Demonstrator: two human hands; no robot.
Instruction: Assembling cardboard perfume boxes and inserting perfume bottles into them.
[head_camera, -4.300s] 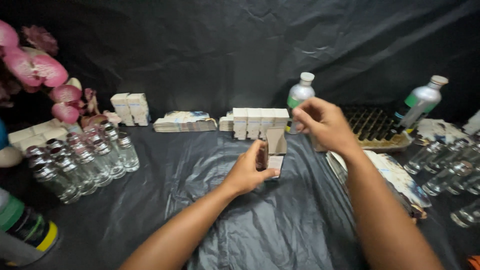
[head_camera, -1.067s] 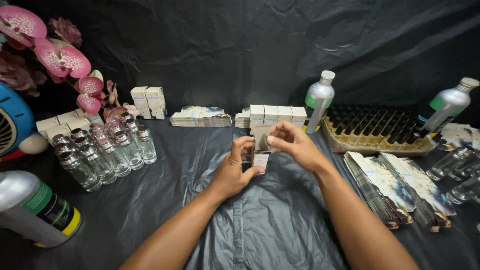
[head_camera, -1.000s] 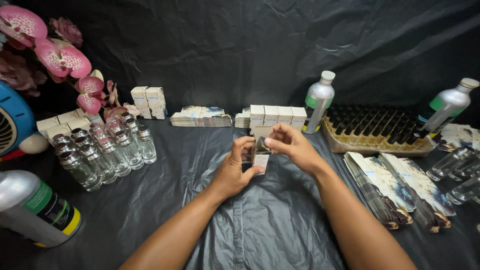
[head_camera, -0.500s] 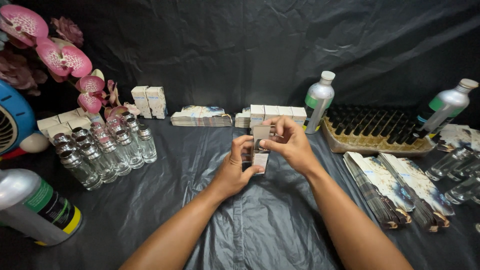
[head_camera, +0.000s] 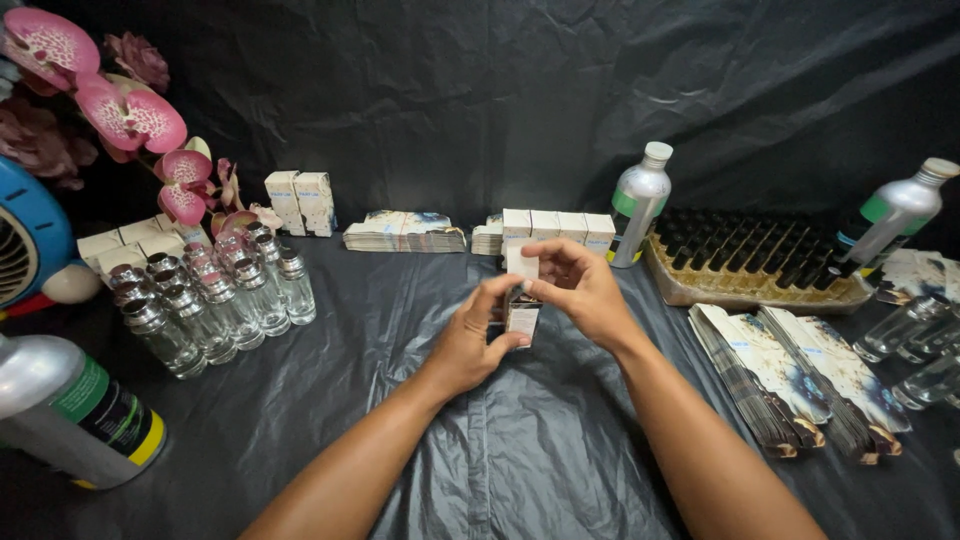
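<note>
— The small carton (head_camera: 522, 318), where is it sitting?

— I am holding it upright between both hands, above the black plastic sheet (head_camera: 520, 450), just in front of the row of white boxes (head_camera: 556, 228). My left hand (head_camera: 478, 338) is gripping its lower part from the side, thumb against its front. My right hand (head_camera: 578, 290) is curling over its top, fingertips pinching the open flap (head_camera: 521, 264).

— What is lying around you?

— To my left a cluster of clear glass bottles (head_camera: 210, 300) with silver tops is standing, with pink artificial orchids (head_camera: 130, 110) behind them. A silver bottle with a white cap (head_camera: 638, 205) is standing just right of the boxes, beside a tray of dark vials (head_camera: 760, 265). Flat printed carton blanks (head_camera: 800, 375) are fanning out near my right forearm, and a big metal can (head_camera: 70, 410) is lying at the near left.
</note>
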